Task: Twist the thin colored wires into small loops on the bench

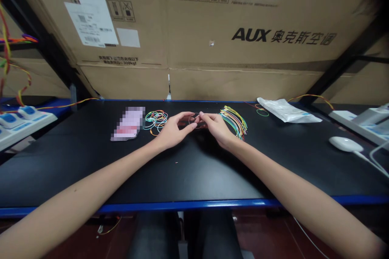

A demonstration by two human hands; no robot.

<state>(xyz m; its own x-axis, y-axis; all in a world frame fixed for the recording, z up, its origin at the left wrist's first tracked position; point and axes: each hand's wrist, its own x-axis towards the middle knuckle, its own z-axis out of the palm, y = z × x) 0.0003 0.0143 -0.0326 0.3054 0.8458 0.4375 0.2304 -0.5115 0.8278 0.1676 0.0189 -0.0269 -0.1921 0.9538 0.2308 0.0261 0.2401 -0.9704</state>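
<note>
Above the middle of the black table, my left hand (176, 129) and my right hand (215, 127) meet at the fingertips. A thin dark wire (189, 120) curves in a small loop between them, and the fingers of both hands pinch it. Its ends are too small to make out. Beside my left hand lies a tangle of coloured wires (156, 120), some looped. Just past my right hand is a bundle of straighter coloured wires (235, 119), laid side by side; my right hand and wrist hide part of it.
A pixelated pinkish phone-shaped thing (128, 124) lies left of the tangle. At the right are a white plastic packet (287, 111), a white mouse-like device (345, 144) with a cable, and a power strip (358, 125). Another power strip (27, 125) is at left. A large cardboard box (194, 20) stands behind.
</note>
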